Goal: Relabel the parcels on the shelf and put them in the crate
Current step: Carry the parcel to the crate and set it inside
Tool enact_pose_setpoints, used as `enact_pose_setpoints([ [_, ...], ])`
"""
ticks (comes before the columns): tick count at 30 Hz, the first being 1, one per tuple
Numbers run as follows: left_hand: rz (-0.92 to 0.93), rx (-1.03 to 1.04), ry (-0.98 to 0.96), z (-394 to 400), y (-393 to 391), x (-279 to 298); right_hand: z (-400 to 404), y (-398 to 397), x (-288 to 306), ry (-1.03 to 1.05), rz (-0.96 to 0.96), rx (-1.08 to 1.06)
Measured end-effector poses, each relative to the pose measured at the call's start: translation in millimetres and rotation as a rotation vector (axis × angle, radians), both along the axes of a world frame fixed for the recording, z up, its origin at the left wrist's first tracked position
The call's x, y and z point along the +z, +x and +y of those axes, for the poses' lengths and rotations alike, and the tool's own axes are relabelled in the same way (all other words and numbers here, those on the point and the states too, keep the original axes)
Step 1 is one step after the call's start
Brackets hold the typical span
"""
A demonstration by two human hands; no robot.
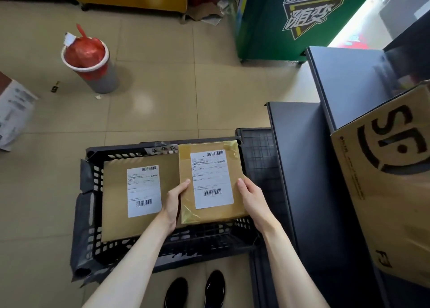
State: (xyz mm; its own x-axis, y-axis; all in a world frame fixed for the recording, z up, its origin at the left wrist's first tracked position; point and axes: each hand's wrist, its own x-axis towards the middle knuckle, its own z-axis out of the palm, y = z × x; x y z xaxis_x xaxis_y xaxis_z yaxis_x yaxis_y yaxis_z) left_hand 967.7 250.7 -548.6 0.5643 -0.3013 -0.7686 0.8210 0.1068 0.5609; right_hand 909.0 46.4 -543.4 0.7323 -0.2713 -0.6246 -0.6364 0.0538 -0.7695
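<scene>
A black plastic crate stands on the floor in front of my feet. Inside it lies a flat brown parcel with a white label facing up. Over the crate's right half I hold a smaller taped brown parcel, its white barcode label on top. My left hand grips its left edge and my right hand grips its right edge. A large brown printed box rests on the dark shelf at the right.
A grey bin with a red liner stands on the tiled floor at the back left. A white box lies at the left edge. A green cooler is at the back. My black shoes are below the crate.
</scene>
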Motion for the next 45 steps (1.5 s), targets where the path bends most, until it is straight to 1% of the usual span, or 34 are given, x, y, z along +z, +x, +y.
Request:
enact_pose_setpoints([
  [6,-0.062,-0.130,0.092,0,11,-34,0,15,-25,-0.174,0.008,0.008],
  [9,-0.051,-0.178,0.134,-5,14,-47,-7,21,-35,-0.232,0.020,0.024],
  [14,0.037,-0.126,0.111,-14,12,-52,-2,18,-49,-0.249,0.043,0.037],
  [16,0.022,-0.110,0.116,-15,14,-59,3,16,-56,-0.240,0.049,0.020],
  [17,-0.006,-0.094,0.142,-14,16,-70,4,16,-60,-0.238,0.052,0.015],
  [20,-0.009,-0.080,0.305,-9,19,-170,6,18,-70,-0.239,0.086,0.005],
  [21,-0.012,-0.077,0.340,-11,21,-185,7,19,-73,-0.242,0.094,0.003],
  [22,-0.026,-0.093,0.366,-16,23,-179,8,21,-75,-0.245,0.107,0.002],
  [24,-0.065,-0.095,0.429,-30,27,-118,10,25,-79,-0.250,0.126,-0.001],
  [26,-0.079,-0.095,0.520,-40,31,-102,12,29,-86,-0.255,0.150,-0.011],
  [28,-0.068,-0.091,0.580,-46,33,-108,12,32,-92,-0.238,0.173,-0.016],
  [32,-0.029,-0.033,0.603,-51,31,-115,14,34,-109,-0.269,0.216,-0.061],
  [36,-0.083,-0.032,0.685,-55,29,-129,18,36,-120,-0.353,0.257,-0.101],
  [40,-0.048,-0.084,0.771,-58,36,-146,20,42,-132,-0.371,0.276,-0.096],
  [45,-0.043,-0.169,0.790,-62,40,-151,21,48,-157,-0.335,0.298,-0.102],
])
